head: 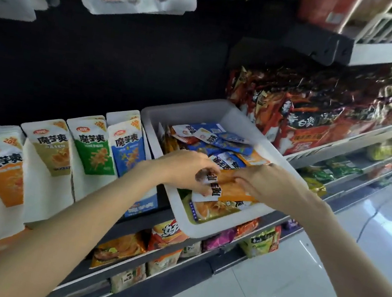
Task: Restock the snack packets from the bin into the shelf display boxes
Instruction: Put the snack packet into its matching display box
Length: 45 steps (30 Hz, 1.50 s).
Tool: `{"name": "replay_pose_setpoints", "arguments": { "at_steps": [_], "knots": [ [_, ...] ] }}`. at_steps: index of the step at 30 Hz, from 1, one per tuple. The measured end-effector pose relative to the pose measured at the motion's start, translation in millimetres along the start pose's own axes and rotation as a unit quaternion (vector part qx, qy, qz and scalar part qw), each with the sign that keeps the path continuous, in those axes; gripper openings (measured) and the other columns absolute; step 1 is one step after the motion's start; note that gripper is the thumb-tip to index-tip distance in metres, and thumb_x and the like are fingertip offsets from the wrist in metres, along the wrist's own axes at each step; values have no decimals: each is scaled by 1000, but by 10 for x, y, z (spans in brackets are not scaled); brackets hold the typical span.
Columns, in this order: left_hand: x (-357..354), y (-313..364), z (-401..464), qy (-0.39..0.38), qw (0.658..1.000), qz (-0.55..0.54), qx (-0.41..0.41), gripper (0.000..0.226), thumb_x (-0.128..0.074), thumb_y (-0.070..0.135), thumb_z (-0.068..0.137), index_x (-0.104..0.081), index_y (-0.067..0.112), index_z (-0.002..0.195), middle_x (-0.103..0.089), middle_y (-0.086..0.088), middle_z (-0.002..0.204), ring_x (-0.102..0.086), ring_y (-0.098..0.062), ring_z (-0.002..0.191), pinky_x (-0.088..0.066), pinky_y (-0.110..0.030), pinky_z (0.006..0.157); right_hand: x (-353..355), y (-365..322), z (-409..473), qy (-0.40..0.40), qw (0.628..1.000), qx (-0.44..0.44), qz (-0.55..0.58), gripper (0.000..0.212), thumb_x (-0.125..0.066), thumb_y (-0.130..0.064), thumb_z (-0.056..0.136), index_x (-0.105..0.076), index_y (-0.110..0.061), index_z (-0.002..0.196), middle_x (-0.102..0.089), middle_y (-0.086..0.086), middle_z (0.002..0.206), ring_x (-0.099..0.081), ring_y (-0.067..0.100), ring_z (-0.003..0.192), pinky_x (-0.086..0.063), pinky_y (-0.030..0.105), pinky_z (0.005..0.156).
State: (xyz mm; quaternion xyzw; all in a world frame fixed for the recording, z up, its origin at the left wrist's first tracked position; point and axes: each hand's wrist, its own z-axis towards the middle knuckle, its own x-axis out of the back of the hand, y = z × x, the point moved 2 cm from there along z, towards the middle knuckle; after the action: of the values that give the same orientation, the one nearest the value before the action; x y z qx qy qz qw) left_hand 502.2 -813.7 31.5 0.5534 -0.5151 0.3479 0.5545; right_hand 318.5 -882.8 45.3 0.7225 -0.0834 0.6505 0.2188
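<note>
With both hands, left hand and right hand, I pinch an orange packet over the bin on the shelf; picking step, and next it needs carrying left to the orange box.

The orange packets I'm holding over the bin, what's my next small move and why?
Probably lift the orange packets clear of the bin and carry them left to the orange display box; both the left hand and right hand already grip them.

Bright overhead light; floor glare; blurred, warped edges.
</note>
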Motion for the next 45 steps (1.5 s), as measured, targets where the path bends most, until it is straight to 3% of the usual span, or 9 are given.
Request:
{"name": "replay_pose_setpoints", "arguments": {
  "at_steps": [2,5,9,12,18,23,29,37,45],
  "knots": [
    [104,-67,-94,155,980,-128,7,47,-60,47,88,-47,37,133,-56,11,126,-53,-5,109,-48,-32,90,12,81,-22,159,987,-26,1,24,-58,2,83,-58,-8,104,-62,9,73,-60,27,54,-47,34,49],
    [265,-171,-295,426,850,-307,43,38,-63,26,90,-51,30,126,-60,13,115,-55,3,104,-45,-16,89,139,187,-131,339,882,-167,281,14,-52,-6,94,-64,-5,101,-63,4,69,-59,21,56,-43,24,55],
    [330,-113,-385,351,822,-439,94,19,-57,23,94,-62,23,112,-68,11,99,-64,1,92,-49,-17,84,200,10,-37,233,630,-218,708,14,-49,-10,97,-63,-14,101,-69,-8,78,-67,6,68,-53,21,60],
    [321,-8,-425,251,818,-510,85,24,-56,29,93,-59,24,116,-70,6,102,-68,-7,90,-56,-26,82,190,-174,64,213,581,-201,760,16,-47,-5,97,-61,-14,97,-69,-9,72,-65,1,62,-50,16,53],
    [248,17,-546,284,867,-403,71,25,-70,23,85,-57,36,101,-65,14,97,-63,1,84,-54,-23,75,228,-414,235,184,642,-155,728,20,-55,-4,93,-53,-19,106,-66,4,102,-68,14,89,-58,30,76],
    [195,-40,-811,273,908,-310,63,22,-72,24,83,-63,39,97,-68,15,95,-64,-7,79,-54,-32,74,575,-350,300,284,746,-89,596,69,-70,-16,84,-29,-37,136,-65,-1,100,-65,12,96,-54,33,83],
    [215,-111,-1255,347,898,-258,85,23,-70,22,85,-67,34,103,-60,31,84,-59,3,77,-48,-16,65,1014,-577,420,156,890,60,424,20,-70,-24,83,-60,-34,98,-66,-17,81,-64,-4,74,-51,16,64],
    [155,-581,-2268,578,786,-103,197,26,-64,24,90,-62,25,116,-59,14,112,-54,1,103,-43,-15,85,1229,-1252,1050,225,812,133,522,10,-63,-14,90,-62,-24,95,-68,-8,86,-68,11,82,-58,40,74],
    [-341,-1258,-3219,440,761,-57,474,39,-68,22,80,-60,23,118,-63,-4,110,-58,-27,99,-49,-39,86,1378,-2384,1777,264,870,197,366,8,-56,-18,90,-53,-13,97,-58,11,65,-57,31,61,-46,36,61]
  ]
}}
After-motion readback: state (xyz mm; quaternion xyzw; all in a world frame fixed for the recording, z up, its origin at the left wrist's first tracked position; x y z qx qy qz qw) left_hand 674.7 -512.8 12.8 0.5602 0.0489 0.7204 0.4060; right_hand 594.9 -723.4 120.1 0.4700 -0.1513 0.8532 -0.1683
